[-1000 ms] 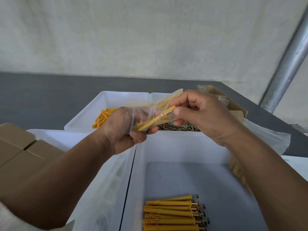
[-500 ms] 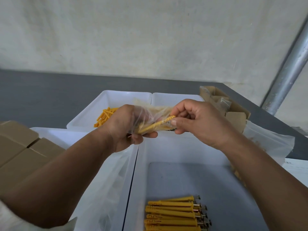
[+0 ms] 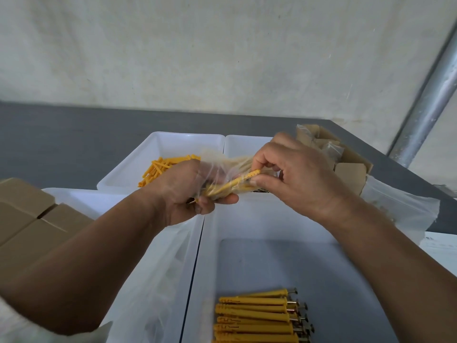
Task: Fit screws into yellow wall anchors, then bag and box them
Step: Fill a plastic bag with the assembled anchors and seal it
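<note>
My left hand [image 3: 181, 191] grips a small clear plastic bag [image 3: 222, 167] holding several yellow wall anchors with screws [image 3: 232, 185], above the white bins. My right hand [image 3: 299, 177] pinches the bag's open end between thumb and fingers. Below, in the near right white bin [image 3: 247, 224], lies a row of several assembled yellow anchors with screw heads [image 3: 259, 318]. Loose yellow anchors [image 3: 160, 169] fill the far left white bin [image 3: 153, 149]. Screws [image 3: 259, 191] in the far right bin are mostly hidden behind my hands.
Brown cardboard boxes [image 3: 29, 219] stand at the left. An open cardboard box with clear bags [image 3: 346, 164] sits at the far right, with a clear plastic bag [image 3: 400, 209] beside it. Clear plastic lines the near left bin [image 3: 158, 280]. A metal pole [image 3: 430, 100] rises at right.
Both hands have lowered the bag slightly. My right hand's fingers have shifted along the bag's open end, and the bag is now crumpled closer between the hands.
</note>
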Motion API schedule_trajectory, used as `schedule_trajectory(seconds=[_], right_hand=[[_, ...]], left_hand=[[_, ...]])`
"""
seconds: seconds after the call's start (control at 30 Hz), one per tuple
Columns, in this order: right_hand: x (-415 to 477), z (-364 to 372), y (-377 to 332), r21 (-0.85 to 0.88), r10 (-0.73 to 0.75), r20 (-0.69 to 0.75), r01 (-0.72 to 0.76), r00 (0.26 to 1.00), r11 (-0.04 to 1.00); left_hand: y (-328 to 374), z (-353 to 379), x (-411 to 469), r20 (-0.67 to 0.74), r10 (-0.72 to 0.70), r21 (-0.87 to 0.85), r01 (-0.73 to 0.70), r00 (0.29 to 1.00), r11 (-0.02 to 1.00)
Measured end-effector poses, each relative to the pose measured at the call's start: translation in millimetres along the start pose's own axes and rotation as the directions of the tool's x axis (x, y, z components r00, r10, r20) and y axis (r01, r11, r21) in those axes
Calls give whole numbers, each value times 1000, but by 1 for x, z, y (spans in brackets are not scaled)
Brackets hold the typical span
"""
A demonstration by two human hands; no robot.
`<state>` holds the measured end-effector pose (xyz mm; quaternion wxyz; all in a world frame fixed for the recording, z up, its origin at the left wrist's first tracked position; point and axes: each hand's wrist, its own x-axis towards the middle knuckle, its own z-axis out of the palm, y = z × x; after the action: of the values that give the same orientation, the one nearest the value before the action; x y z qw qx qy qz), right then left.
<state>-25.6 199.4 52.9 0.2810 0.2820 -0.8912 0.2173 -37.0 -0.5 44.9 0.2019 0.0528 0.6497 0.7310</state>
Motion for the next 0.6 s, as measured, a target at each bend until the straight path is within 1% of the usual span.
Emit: schedule_trajectory(seconds=[0.1,0.23,0.37,0.5,0.6], right_hand=[[0,1,4,-28,15,27,-14,1000,1000],[0,1,3,6,52,30,-52,998,999],[-1,2,2,72,103,91,-110,991,991],[0,-2,2,122,102,47,-107,994,987],[0,-6,1,192,95,78,-109,992,975]], left_hand=[[-2,6,0,-20,42,60,-41,999,997],[-2,6,0,22,52,-3,-52,998,999],[-4,4,1,-30,72,39,-71,997,997],[-3,3,2,5,105,33,-105,994,994],[-2,2,3,22,115,31,-115,993,993]])
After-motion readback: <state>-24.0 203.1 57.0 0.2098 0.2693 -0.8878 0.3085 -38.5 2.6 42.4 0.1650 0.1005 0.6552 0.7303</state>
